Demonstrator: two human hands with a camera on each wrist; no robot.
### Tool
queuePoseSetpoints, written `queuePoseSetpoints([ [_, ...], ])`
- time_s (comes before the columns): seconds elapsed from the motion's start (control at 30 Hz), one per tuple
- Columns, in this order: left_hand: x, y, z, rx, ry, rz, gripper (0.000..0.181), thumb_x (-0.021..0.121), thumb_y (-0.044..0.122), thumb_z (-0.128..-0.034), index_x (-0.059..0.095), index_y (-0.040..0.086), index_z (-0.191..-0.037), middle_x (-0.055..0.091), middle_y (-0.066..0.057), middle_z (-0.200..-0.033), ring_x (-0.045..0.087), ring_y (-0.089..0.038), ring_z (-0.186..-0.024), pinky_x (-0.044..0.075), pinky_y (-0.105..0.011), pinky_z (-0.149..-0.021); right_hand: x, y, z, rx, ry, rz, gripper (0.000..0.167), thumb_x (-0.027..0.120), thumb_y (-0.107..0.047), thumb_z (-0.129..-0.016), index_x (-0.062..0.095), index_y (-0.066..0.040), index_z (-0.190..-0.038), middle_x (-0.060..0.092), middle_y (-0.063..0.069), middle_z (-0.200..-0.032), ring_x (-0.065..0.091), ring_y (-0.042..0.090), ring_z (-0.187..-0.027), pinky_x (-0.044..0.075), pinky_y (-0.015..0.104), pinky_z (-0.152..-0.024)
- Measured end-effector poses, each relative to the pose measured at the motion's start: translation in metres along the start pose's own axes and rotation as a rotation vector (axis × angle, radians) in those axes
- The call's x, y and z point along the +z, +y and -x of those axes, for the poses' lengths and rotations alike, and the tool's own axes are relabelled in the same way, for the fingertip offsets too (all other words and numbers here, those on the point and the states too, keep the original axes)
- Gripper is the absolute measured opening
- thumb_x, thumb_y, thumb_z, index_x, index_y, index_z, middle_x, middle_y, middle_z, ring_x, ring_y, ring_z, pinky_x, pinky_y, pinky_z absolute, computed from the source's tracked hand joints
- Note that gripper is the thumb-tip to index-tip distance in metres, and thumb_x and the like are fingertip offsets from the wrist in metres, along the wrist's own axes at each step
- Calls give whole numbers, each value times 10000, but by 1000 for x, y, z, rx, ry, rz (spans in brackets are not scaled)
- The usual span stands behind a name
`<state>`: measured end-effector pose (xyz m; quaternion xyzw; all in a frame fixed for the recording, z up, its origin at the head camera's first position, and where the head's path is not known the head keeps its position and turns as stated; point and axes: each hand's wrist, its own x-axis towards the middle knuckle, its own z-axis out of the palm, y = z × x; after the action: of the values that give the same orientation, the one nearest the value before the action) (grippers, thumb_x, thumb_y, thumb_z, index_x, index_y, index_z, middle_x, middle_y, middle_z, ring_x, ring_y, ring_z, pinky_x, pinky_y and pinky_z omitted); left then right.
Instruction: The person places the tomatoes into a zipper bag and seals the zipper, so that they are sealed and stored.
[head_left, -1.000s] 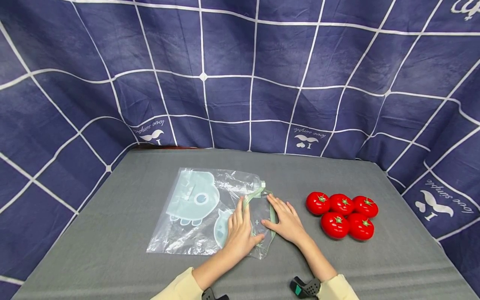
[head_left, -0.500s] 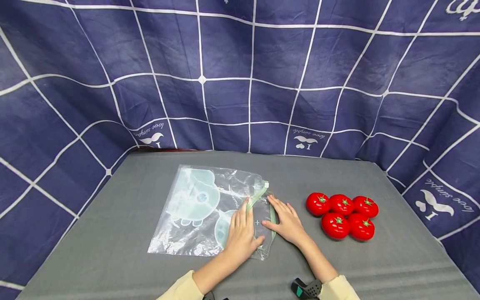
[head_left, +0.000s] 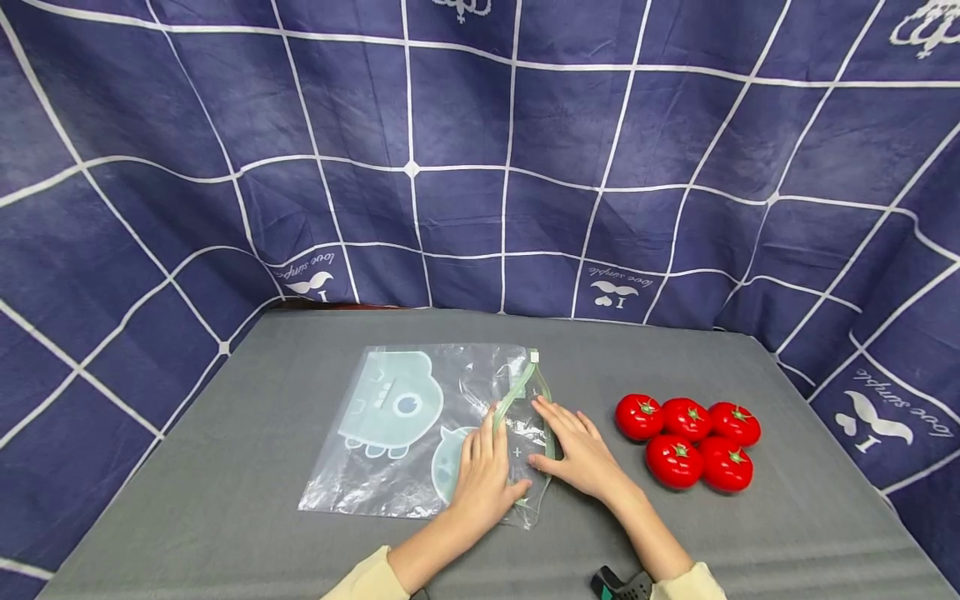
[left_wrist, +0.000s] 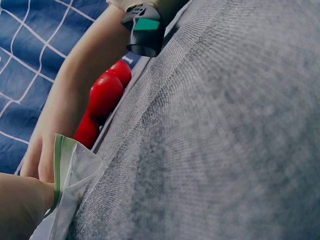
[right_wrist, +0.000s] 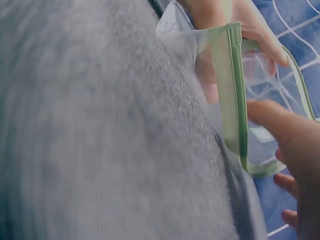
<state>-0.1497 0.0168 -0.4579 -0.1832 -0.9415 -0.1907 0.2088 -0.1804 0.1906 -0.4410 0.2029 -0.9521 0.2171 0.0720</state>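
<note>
A clear plastic zip bag [head_left: 397, 396] with pale blue cartoon prints lies flat on the table. Its mouth, edged by a green zip strip [right_wrist: 231, 90], gapes towards the right, and a white slider [head_left: 535, 356] sits at the far corner. My left hand [head_left: 483, 471] rests on the bag near the upper strip, fingers extended, thumb spread towards the mouth. Across the opening, my right hand [head_left: 581, 450] touches the other strip with fairly straight fingers. Part of the left hand [right_wrist: 215, 20] shows through the film in the right wrist view.
Several shiny red tomatoes [head_left: 675, 461] sit in a cluster to the right of my right hand. The grey cloth-covered table [head_left: 225, 475] is bordered by a blue checked curtain [head_left: 457, 208] behind and at the sides.
My left hand has shifted slightly, its fingers now closer together along the upper zip strip. The far corner with the slider sits slightly further right. The right hand stays in place.
</note>
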Motion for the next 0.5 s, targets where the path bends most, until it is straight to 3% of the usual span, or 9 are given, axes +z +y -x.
queuePoseSetpoints([
  [0.3,0,0,0,4,-1,-7,1033,785,430,-596,288,-47,-1366,265,-182,-1439,433,-287,-1141,313,-404,-1010,-15,-2,12,-64,116,123,686,666,-397,-759,418,-190,-1364,423,5,-1412,434,239,-1267,203,528,-1068],
  [0.5,0,1,0,10,11,-11,1014,787,425,-593,309,-47,-1353,280,-188,-1426,430,-284,-1140,321,-402,-999,-28,4,30,-88,251,156,670,700,-325,-732,452,-179,-1336,464,16,-1377,466,244,-1221,193,530,-1046],
])
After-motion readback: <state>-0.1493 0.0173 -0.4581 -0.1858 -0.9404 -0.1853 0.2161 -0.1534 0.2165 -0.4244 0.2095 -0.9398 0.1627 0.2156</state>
